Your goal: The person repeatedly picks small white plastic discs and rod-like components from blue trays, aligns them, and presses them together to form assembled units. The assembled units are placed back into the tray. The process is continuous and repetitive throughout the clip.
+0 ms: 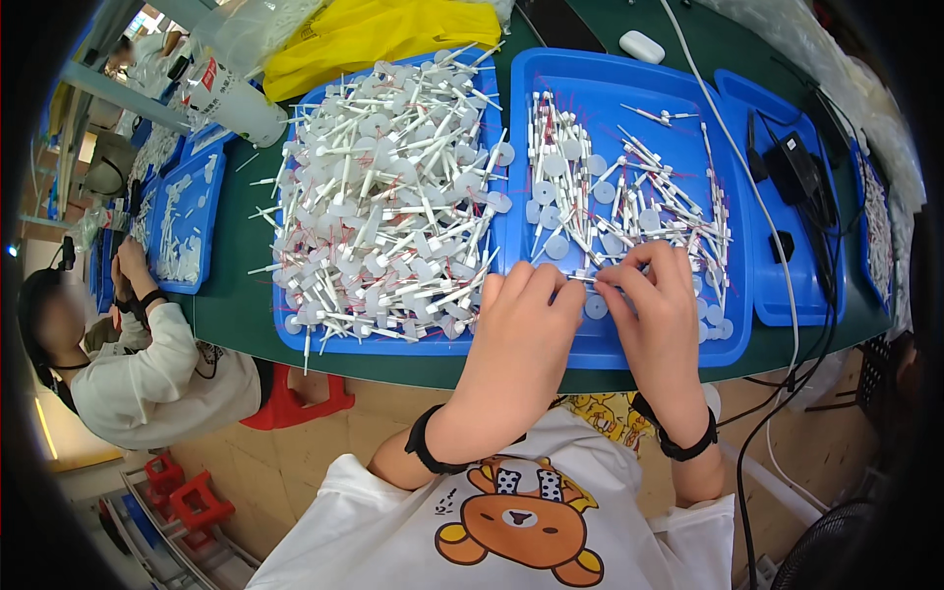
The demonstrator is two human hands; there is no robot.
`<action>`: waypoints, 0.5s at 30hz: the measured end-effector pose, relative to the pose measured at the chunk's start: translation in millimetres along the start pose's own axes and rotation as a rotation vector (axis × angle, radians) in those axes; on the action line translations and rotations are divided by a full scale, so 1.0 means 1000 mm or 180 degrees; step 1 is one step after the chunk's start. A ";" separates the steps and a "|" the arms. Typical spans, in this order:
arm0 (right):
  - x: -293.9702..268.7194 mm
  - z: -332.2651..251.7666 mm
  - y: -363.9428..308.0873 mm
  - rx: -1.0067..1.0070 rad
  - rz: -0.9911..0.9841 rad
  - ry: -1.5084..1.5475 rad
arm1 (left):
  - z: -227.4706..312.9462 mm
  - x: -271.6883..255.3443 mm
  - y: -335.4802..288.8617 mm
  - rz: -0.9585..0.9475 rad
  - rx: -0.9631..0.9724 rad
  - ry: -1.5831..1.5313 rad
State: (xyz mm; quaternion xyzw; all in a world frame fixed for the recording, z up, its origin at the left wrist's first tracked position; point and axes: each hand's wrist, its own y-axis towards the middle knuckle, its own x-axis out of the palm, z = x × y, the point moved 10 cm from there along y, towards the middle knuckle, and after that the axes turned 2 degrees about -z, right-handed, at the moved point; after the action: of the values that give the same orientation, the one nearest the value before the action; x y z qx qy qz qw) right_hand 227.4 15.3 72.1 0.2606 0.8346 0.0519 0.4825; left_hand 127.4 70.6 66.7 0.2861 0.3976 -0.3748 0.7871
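Over the near edge of a blue tray, my left hand and my right hand meet, fingers bent and pinched. A small white stick-like part spans the gap between my fingertips; its ends are hidden by my fingers. Just below it lies a translucent round disc. Beyond my hands, this tray holds loose white sticks with thin red wires, and several more discs. To the left, another blue tray is heaped with white sticks and discs.
At the right, a blue tray holds a black power adapter and cables. A white cable crosses the middle tray's right side. Behind are a yellow bag, a cup and a white case. A co-worker sits left.
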 end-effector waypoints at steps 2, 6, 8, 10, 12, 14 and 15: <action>-0.007 -0.002 0.000 -0.0033 0.0154 -0.0041 | 0.000 -0.011 -0.003 0.0163 -0.0006 -0.0266; -0.028 -0.003 -0.005 -0.0128 0.0395 0.0201 | -0.009 -0.028 -0.010 0.0088 -0.0389 -0.1385; -0.035 0.002 -0.009 0.0144 0.0369 0.0730 | -0.013 -0.032 -0.013 0.0156 -0.0208 -0.1846; -0.035 0.011 -0.021 0.0733 0.0271 0.1488 | -0.017 -0.034 -0.016 0.0198 -0.0152 -0.2286; -0.040 0.009 -0.028 0.1018 0.0297 0.1951 | -0.021 -0.033 -0.018 0.0198 -0.0216 -0.2722; -0.041 0.006 -0.035 0.1089 0.0243 0.2269 | -0.026 -0.028 -0.021 0.0019 -0.0564 -0.3599; -0.043 0.005 -0.038 0.1017 0.0177 0.2353 | -0.026 -0.024 -0.023 -0.0075 -0.0742 -0.4036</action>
State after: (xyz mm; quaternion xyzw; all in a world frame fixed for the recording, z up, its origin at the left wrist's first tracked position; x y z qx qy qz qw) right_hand 234.0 -38.7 90.0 0.3186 0.9421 0.0247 0.1017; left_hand 88.6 86.0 70.0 -0.0827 -0.1035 -0.4341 0.8911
